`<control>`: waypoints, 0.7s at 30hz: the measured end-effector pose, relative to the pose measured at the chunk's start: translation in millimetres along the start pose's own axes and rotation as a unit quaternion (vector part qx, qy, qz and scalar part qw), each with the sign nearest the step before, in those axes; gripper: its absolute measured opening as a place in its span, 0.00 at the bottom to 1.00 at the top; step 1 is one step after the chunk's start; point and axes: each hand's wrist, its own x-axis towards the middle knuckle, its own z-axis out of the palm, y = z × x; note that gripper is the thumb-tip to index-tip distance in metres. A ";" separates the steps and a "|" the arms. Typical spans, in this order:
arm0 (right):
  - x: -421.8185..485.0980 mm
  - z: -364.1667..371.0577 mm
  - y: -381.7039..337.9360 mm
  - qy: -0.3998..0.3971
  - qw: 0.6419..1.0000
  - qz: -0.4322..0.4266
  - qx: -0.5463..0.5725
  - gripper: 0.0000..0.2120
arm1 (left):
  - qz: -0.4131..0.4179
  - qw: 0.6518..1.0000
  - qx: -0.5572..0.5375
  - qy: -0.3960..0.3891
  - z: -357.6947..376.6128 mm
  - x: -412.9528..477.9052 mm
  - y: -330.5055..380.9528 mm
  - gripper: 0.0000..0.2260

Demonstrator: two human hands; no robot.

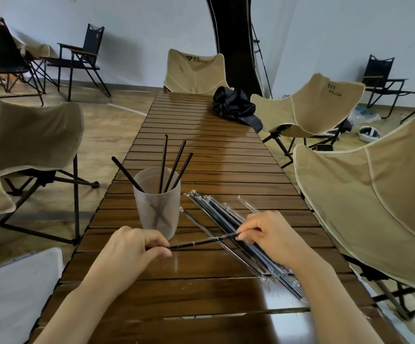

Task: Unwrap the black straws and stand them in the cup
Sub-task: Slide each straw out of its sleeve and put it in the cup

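Where the slatted wooden table (201,145) fills mid-frame, one thin black straw (201,242), partly in crinkled clear film, is pinched at either end by the curled left hand (132,249) and right hand (273,234). Four bare straws (175,167) are stood in the frosted tapered cup (156,209) above the left hand, wrapped straws (226,219) fanned at its right.

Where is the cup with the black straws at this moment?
In the head view the cup stands on the wooden table, left of centre, just beyond the left hand and to the left of the wrapped straws.
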 end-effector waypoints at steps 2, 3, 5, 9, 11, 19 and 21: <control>-0.4 1.5 -2.4 -0.008 1.000 -0.007 -0.012 0.06 | 0.007 1.000 0.005 -0.004 2.0 0.5 -1.2 0.03; -0.3 2.7 -3.6 -0.014 1.000 -0.010 -0.018 0.06 | 0.011 1.000 0.006 -0.004 3.2 0.7 -1.8 0.03; -0.2 5.1 -5.4 -0.019 0.999 -0.014 -0.025 0.07 | 0.018 1.000 0.011 -0.007 4.6 1.3 -1.6 0.04; 0.2 7.2 -7.9 -0.015 0.999 -0.018 -0.033 0.07 | 0.020 1.000 0.013 -0.002 6.6 1.1 -1.2 0.04; 0.0 8.3 -9.5 -0.021 0.999 -0.023 -0.037 0.07 | 0.020 1.000 0.013 -0.003 7.8 1.1 -1.0 0.04; -0.6 8.9 -13.1 -0.034 0.997 -0.036 -0.062 0.08 | 0.019 0.999 0.012 -0.023 10.8 1.2 1.4 0.04; -0.8 9.6 -12.0 -0.044 0.996 -0.037 -0.075 0.09 | 0.022 0.999 0.013 -0.021 11.6 0.7 1.8 0.04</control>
